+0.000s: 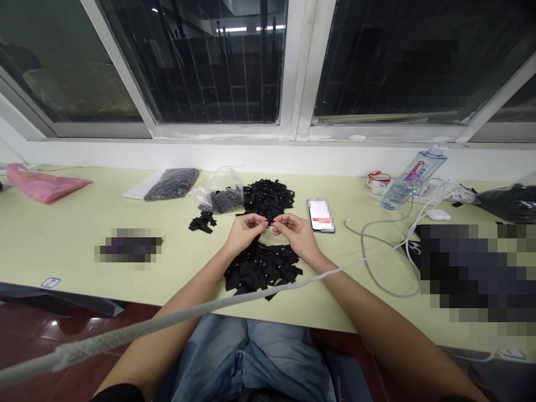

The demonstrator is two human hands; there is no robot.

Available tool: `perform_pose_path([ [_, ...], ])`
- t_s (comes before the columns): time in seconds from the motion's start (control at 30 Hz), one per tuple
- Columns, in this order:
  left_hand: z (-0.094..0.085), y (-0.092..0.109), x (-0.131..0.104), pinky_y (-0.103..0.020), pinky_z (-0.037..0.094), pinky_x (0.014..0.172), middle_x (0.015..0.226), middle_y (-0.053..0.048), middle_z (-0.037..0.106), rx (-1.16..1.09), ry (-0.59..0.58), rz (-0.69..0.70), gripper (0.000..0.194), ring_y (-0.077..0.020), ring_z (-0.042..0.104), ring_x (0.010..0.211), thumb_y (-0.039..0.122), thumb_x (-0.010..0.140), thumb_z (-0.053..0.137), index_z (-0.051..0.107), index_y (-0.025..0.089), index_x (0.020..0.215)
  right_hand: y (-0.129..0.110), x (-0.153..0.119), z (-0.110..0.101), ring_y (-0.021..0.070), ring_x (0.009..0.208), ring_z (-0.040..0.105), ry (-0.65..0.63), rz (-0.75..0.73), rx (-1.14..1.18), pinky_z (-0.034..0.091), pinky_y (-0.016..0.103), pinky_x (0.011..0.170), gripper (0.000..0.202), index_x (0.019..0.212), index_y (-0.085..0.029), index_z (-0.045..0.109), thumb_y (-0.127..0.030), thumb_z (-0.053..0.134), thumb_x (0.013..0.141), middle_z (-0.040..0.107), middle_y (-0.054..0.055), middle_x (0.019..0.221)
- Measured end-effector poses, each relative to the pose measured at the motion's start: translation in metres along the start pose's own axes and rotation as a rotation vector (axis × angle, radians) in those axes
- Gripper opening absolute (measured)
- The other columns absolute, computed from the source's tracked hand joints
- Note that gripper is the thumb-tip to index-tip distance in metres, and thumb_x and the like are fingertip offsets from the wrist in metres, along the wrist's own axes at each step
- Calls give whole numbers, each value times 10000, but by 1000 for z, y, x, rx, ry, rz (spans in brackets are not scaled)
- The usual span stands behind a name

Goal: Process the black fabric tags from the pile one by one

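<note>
My left hand (248, 230) and my right hand (296, 231) meet fingertip to fingertip above the table, both in a pinch. Whatever lies between their fingers is too small and dark to make out against the black pieces behind. Beyond the hands is a heap of small black fabric pieces (270, 195). Nearer my body lies a second pile of black fabric pieces (263, 268), some with small white marks. A few loose black pieces (202, 222) sit to the left, beside a clear plastic bag (226, 198) with dark contents.
A lit phone (321, 215) lies right of the far heap. Further right are a tilted water bottle (412, 177) and a looped grey cable (363, 245). A packed grey bag (172, 183) and a pink bag (44, 184) lie left. A pale cord (201, 309) crosses before my arms.
</note>
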State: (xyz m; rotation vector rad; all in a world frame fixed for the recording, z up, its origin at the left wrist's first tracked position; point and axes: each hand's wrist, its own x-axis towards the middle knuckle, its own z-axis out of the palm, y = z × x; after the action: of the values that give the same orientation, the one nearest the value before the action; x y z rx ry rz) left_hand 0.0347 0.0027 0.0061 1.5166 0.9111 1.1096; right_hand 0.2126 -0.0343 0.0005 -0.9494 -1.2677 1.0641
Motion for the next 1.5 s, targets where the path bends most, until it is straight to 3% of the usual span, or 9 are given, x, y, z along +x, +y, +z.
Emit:
perform_pose_path([
  [0.17,1,1,-2,-258,493,679,797,-52,721,-33,-52,22,292,-144,637,701,404,753,795,720,140,854,-5,-3,-2,178,856,640,-41,-103,-236,530,306,747,241,924,-206,722,-432,676,856,678,59,951],
  [0.33,2,-1,-2,-268,483,744,858,-67,725,-57,-64,67,254,-155,637,770,366,764,791,732,133,848,-9,-2,-5,209,1079,626,-52,-192,-315,519,334,867,188,907,-225,727,-401,674,868,634,81,1209],
  [0.53,0,3,-3,-275,498,765,780,-48,718,-171,-100,0,242,-151,651,745,355,753,803,710,137,801,-7,-2,-2,213,1027,673,-98,-150,-170,518,380,948,207,906,-205,696,-406,680,861,721,73,1092],
  [0.73,0,6,-4,-282,507,750,721,-39,709,-193,-96,-32,269,-154,664,699,357,723,829,706,134,808,-6,-1,-3,186,843,664,-35,-147,-200,529,335,818,220,911,-193,709,-400,709,836,722,57,919],
  [1.03,0,2,-3,-274,504,727,746,-40,716,-192,-42,-21,256,-155,671,708,351,717,837,717,143,806,-1,0,-3,177,806,637,-17,-121,-122,513,315,764,225,874,-195,687,-396,750,795,693,41,860],
  [1.27,1,1,-2,-289,516,739,765,-42,719,-191,-22,-22,271,-170,687,731,359,710,841,702,145,801,4,2,-4,182,876,642,8,-88,-93,525,326,830,285,961,-206,669,-381,778,765,680,41,899],
  [1.5,2,-1,-2,-285,527,743,811,-44,719,-160,-70,6,285,-155,675,730,378,725,828,693,144,817,5,1,-6,200,961,651,-64,-112,-250,511,361,911,241,1022,-213,718,-386,664,863,710,67,1030],
])
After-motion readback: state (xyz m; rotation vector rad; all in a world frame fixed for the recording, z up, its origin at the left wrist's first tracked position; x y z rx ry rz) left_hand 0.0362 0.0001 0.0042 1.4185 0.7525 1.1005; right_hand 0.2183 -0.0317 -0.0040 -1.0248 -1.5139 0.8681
